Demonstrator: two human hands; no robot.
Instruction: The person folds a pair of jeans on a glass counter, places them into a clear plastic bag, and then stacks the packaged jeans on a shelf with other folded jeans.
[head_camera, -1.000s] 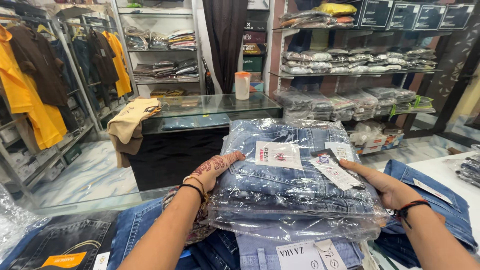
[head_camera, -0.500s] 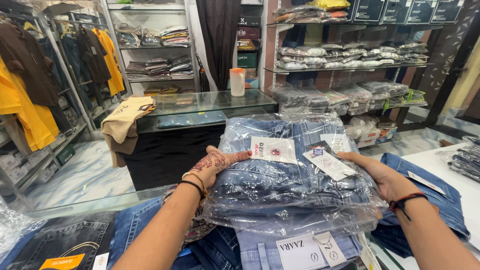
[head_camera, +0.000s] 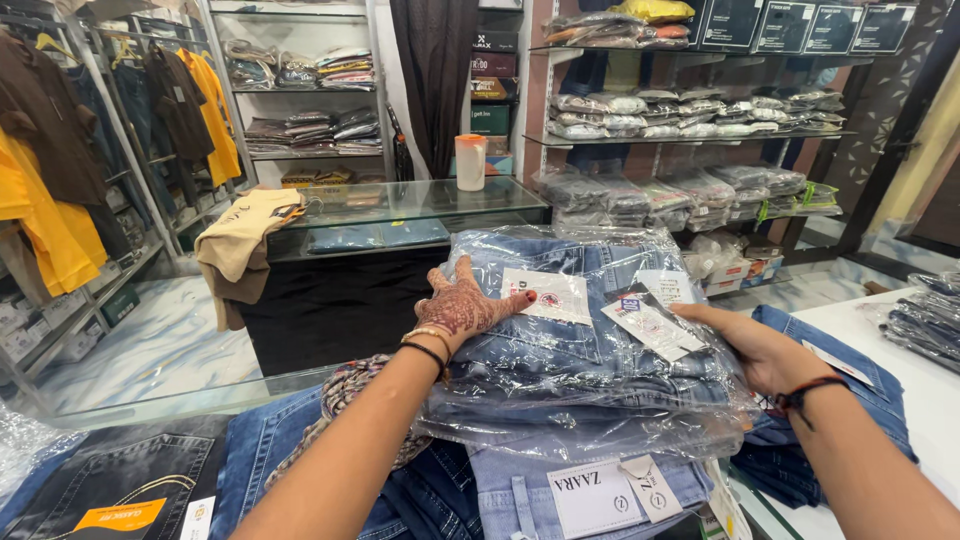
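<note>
A: Over on the left, a rack (head_camera: 60, 190) full of hanging shirts, yellow and brown. Next to it, a shelf (head_camera: 300, 95) stacked with folded clothes in bags.

B: And in the middle?

A: A glass counter (head_camera: 400, 215), with a tan shirt (head_camera: 240, 235) draped over its left corner and a small white cup with an orange lid (head_camera: 470, 162) standing on top. On the right, more wall shelves (head_camera: 700, 135) packed with folded jeans in clear bags.

B: Down near the hands?

A: A stack of folded blue jeans in clear plastic bags (head_camera: 590, 370), sitting on top of other loose jeans (head_camera: 560, 490). White paper tags (head_camera: 650, 325) lying on the top bag.

B: Left hand (head_camera: 462, 305)?

A: Flat and spread wide on the top left of the stack, fingers stretched out, pressing down. Not curled around anything. Dark bangles at the wrist.

B: Right hand (head_camera: 755, 345)?

A: Cupped against the right side of the stack, thumb on top beside a tag, fingers tucked under the edge. Gripping the bags from the side.

B: Further right?

A: A white table (head_camera: 920, 400) with a few more bagged jeans (head_camera: 925, 320) at the far edge.
</note>
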